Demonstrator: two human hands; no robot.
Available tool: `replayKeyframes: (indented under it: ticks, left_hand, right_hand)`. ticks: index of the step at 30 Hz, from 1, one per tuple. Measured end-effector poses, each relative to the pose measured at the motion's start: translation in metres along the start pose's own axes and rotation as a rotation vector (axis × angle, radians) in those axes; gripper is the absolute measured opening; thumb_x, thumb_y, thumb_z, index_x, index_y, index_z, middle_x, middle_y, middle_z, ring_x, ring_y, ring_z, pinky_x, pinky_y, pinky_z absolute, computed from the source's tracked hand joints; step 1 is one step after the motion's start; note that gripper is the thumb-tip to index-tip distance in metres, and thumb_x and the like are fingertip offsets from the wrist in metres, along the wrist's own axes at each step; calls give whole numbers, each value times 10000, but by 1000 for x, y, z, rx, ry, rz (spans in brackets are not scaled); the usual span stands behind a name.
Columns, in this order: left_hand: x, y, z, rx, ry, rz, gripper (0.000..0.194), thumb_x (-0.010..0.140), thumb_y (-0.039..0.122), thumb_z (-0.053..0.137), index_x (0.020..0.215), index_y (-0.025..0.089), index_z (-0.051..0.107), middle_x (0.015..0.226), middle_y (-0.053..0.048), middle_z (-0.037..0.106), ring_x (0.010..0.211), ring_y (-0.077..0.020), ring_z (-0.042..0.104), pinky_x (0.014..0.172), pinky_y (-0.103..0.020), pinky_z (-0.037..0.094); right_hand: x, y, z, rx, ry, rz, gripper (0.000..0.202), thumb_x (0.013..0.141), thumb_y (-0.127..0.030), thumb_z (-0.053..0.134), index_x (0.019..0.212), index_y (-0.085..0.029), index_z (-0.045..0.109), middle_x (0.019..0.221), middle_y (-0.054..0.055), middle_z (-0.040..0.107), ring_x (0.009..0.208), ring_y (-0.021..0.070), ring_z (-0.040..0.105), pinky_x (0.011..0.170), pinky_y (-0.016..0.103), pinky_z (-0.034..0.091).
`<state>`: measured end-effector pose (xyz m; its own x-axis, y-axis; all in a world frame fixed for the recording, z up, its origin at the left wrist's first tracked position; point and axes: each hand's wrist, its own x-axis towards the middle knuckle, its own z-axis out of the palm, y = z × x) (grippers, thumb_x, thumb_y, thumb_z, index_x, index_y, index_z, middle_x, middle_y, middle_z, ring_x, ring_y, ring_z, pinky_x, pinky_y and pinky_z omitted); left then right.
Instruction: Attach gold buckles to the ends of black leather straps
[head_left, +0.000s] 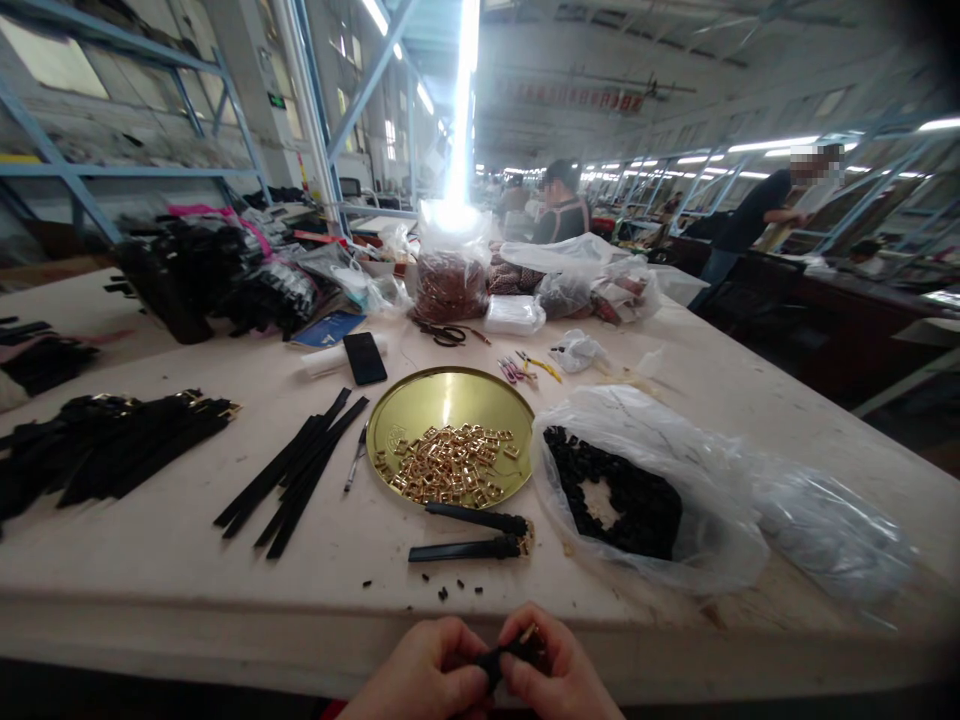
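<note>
Your left hand [424, 672] and right hand [555, 672] are pressed together below the near edge of the table [165, 580], both pinching a short black strap [504, 660] with a gold buckle [531, 634] at its right end. The strap lies roughly left to right between your fingers, the buckle end nearer your right hand. It looks dark, narrow and flat. Straight ahead on the table lie two finished straps [469, 535], with the gold tray [450, 395] of buckles just beyond.

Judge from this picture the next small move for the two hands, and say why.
Probably press the gold buckle fully onto the black strap pinched between left hand and right hand; two finished straps by the gold tray look alike.
</note>
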<state>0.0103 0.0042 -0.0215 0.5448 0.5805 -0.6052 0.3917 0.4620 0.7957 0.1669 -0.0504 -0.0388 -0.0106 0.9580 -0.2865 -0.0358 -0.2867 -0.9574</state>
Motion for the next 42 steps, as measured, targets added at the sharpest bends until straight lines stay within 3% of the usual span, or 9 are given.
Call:
replayKeyframes:
  ticks: [4, 9, 15, 20, 24, 28, 32, 38, 42]
  left_hand:
    - [2, -3, -3, 14, -28, 9, 286, 553, 215, 489, 814, 121, 559, 540, 25, 602, 449, -98, 487, 431, -187, 318]
    - [-1, -7, -6, 183, -46, -21, 194, 686, 315, 457, 717, 144, 544, 577, -1, 612, 450, -97, 481, 428, -191, 294]
    - [-7, -4, 2, 357, 37, 50, 194, 731, 285, 409, 653, 158, 532, 563, 3, 591, 510, -124, 496, 471, -211, 294]
    - [-10, 2, 4, 534, 33, 50, 194, 724, 248, 423, 625, 162, 566, 607, -4, 607, 604, -159, 531, 495, -225, 286]
    - [-9, 7, 5, 606, 54, 58, 199, 739, 237, 415, 641, 165, 573, 627, -10, 613, 599, -163, 533, 505, -230, 298]
    - [-12, 11, 3, 581, -16, 123, 225, 742, 170, 374, 707, 157, 595, 667, -7, 624, 571, -136, 529, 523, -219, 318]
    - [-12, 10, -2, 509, -67, 86, 230, 753, 200, 391, 761, 141, 613, 680, -11, 645, 537, -124, 513, 514, -216, 321]
    - [-3, -2, -3, 368, -120, 31, 235, 740, 288, 420, 710, 130, 591, 637, -17, 632, 495, -111, 482, 460, -209, 292]
    - [3, -5, 1, 330, -66, 28, 205, 711, 332, 437, 653, 155, 523, 559, -3, 597, 450, -111, 467, 431, -207, 265]
  right_hand:
    - [1, 7, 3, -7, 53, -28, 288, 641, -427, 621, 712, -172, 508, 569, -45, 445, 539, 115, 400, 531, 247, 282]
    - [1, 8, 2, -27, 96, -47, 229, 647, -365, 617, 727, -172, 524, 557, -49, 455, 530, 113, 397, 516, 239, 294]
    - [-4, 1, -3, -305, 113, -93, 50, 642, -197, 559, 687, -188, 578, 621, -9, 567, 604, 155, 514, 580, 257, 382]
    - [-7, -4, -6, -476, 30, -93, 134, 626, -127, 533, 716, -201, 599, 678, -2, 606, 661, 169, 540, 608, 251, 405]
    - [-5, -5, -6, -467, 28, -110, 171, 612, -97, 515, 718, -199, 602, 688, -4, 606, 668, 167, 541, 614, 252, 396]
    - [-2, -2, -6, -229, 82, -35, 55, 645, -193, 550, 698, -190, 563, 595, -29, 534, 582, 139, 485, 554, 241, 357]
    - [-1, 5, -4, -29, 61, 0, 116, 636, -259, 595, 699, -189, 528, 559, -53, 463, 532, 114, 421, 515, 230, 312]
    - [-4, 6, 0, -120, 95, -13, 101, 638, -257, 585, 690, -188, 533, 556, -43, 486, 534, 124, 448, 522, 240, 332]
    - [-7, 0, 0, -299, 177, -118, 63, 660, -237, 556, 699, -189, 569, 634, 6, 583, 607, 164, 519, 583, 269, 383]
